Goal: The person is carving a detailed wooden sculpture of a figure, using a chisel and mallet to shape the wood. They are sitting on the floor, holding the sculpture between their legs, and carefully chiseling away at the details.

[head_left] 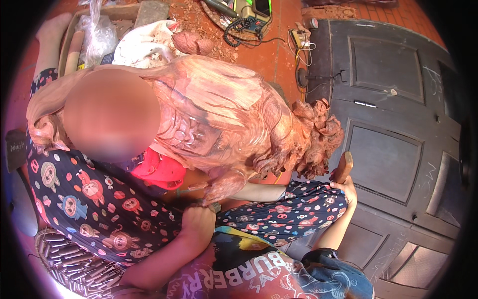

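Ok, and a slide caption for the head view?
Left hand curled beside a carved wooden sculpture, right hand gripping a wooden piece, metallic rods at lower left.

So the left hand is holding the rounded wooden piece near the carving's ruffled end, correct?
Not quite: in the head view, it is the right hand that holds the rounded wooden piece near the carving's ruffled end.

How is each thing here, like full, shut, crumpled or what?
Wooden carving, shiny in places
Right hand, gripping a wooden block
Left hand, curled shut, contents unclear
Basket, filled with metal tools
Plastic bag, crumpled
Black cord, coiled
Dark panelled doors, scribbled on
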Demonstrator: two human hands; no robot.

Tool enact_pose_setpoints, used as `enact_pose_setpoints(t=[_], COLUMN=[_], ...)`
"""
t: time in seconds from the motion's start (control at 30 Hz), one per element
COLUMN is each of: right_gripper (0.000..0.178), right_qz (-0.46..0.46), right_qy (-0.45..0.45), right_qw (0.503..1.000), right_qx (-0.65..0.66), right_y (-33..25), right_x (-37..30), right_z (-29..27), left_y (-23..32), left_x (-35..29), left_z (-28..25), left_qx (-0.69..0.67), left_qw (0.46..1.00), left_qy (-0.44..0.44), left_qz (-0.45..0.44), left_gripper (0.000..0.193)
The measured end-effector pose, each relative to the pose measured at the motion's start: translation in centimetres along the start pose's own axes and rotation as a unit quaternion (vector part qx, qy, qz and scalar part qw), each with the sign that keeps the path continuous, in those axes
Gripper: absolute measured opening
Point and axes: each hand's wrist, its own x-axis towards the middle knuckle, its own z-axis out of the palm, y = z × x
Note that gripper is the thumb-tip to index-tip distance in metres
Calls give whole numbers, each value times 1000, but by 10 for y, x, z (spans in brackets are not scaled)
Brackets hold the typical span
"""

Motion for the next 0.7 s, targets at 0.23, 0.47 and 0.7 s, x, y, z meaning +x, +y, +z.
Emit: enact_pose_setpoints(t=[0.23, 0.47, 0.7], right_gripper=[49, 47, 44], right_qz=[-17, 18, -17], right_qy=[-5, -12, 9], right_qw=[1000, 1000, 999], right_qx=[-6, 11, -42], right_y=[11, 4, 18], right_x=[6, 4, 9], right_z=[-8, -4, -12], left_y=[4, 2, 1], left_x=[4, 2, 2], left_z=[4, 0, 3], left_qx=[-2, -19, 21], left_qw=[1000, 1000, 1000], left_qy=[-4, -20, 13], left_qz=[-5, -5, -7], left_gripper=[14, 14, 13])
